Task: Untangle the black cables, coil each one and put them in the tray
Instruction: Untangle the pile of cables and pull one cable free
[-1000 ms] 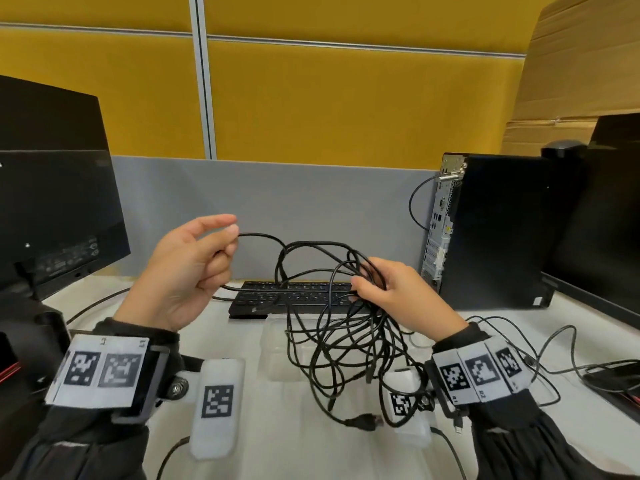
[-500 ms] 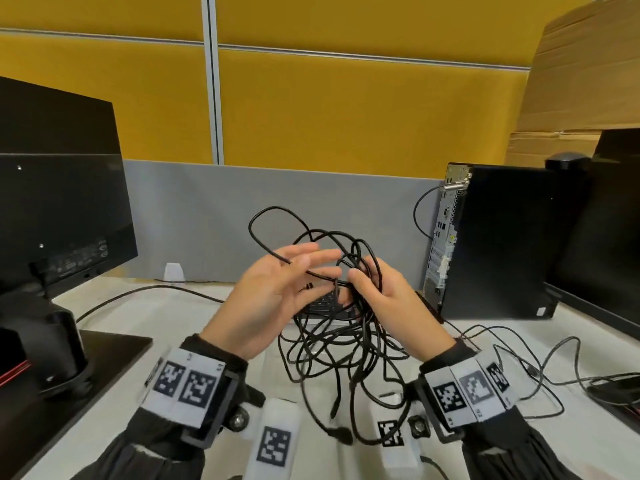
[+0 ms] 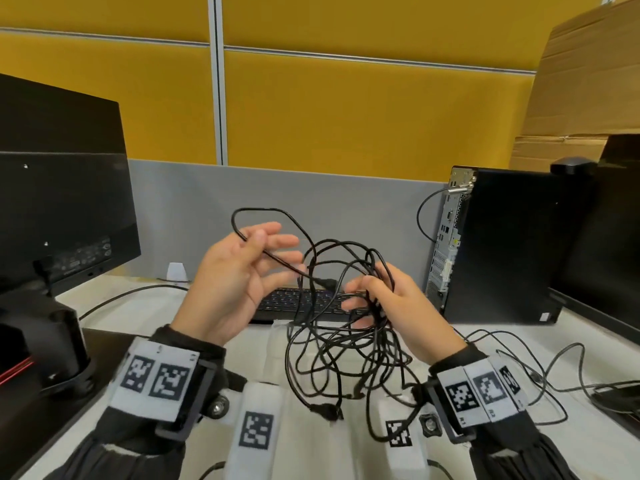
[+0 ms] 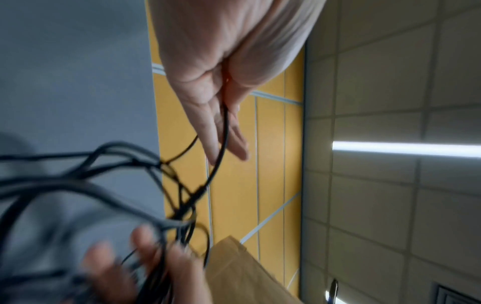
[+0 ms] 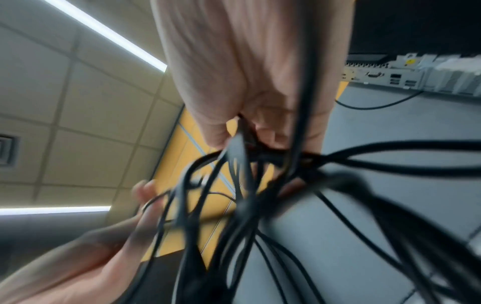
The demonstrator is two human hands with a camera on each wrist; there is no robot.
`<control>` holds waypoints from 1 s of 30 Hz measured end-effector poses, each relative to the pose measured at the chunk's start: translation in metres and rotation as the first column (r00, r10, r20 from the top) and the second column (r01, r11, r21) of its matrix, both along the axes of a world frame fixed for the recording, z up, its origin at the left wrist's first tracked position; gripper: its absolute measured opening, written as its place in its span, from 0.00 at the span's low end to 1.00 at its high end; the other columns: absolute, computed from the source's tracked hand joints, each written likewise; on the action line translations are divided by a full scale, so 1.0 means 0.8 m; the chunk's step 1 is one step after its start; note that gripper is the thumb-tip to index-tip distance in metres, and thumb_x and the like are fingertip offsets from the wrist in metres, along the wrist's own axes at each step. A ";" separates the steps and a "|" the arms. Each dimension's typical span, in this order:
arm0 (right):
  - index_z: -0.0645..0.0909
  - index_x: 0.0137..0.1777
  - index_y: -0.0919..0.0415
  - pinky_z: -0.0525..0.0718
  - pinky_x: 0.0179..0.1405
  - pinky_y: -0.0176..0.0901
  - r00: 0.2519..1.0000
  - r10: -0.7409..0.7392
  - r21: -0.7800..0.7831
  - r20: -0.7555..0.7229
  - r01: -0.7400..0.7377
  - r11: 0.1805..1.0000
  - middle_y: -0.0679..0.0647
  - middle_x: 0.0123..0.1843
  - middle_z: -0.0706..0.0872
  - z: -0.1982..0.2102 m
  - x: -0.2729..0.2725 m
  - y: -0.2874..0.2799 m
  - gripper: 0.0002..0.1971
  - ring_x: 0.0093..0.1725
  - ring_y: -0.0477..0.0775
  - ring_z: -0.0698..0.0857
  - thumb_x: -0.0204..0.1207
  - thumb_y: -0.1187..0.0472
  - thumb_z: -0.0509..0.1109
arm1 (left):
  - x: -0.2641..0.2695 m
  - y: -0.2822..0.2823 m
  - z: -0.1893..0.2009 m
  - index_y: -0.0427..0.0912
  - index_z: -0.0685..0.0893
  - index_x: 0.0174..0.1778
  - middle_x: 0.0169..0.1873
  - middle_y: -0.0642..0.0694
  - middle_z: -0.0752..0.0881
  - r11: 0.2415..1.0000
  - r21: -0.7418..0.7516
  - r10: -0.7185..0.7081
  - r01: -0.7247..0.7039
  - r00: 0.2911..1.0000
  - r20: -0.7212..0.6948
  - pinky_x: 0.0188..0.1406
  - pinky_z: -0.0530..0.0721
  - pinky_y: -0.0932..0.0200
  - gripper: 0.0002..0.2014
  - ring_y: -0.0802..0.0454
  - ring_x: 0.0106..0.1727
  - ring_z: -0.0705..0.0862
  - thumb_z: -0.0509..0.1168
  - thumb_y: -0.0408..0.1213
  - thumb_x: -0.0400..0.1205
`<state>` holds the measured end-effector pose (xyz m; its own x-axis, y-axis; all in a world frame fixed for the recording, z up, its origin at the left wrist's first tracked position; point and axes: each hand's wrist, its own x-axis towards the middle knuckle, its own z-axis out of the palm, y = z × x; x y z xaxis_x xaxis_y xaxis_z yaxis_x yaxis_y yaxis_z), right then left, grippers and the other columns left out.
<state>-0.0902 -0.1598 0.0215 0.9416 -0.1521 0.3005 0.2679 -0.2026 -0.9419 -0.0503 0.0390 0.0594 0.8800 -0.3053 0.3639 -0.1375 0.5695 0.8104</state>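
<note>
Above desk, right hand (image 3: 391,299) clutching cables (image 3: 339,327), left hand (image 3: 235,275) pinching strand

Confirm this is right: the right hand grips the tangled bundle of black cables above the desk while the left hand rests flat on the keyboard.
Not quite. The left hand is raised off the keyboard, pinching one strand pulled from the black cables, as the head view shows. The right hand does grip the bundle above the desk.
</note>
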 end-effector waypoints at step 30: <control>0.73 0.40 0.60 0.70 0.25 0.34 1.000 0.017 -0.158 -0.001 -0.017 0.987 0.53 0.31 0.67 0.020 -0.030 -0.042 0.13 0.25 0.46 0.68 0.75 0.51 0.68 | -0.001 0.040 0.020 0.43 0.83 0.46 0.19 0.56 0.62 0.965 0.182 0.152 -0.188 0.969 0.195 0.22 0.55 0.63 0.12 0.61 0.19 0.59 0.54 0.38 0.86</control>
<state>-0.1145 -0.1935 0.0378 0.9435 -0.0863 0.3200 0.2732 -0.3445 -0.8982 -0.0515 0.0708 0.0752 0.8518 -0.2379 0.4667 -0.3705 0.3562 0.8578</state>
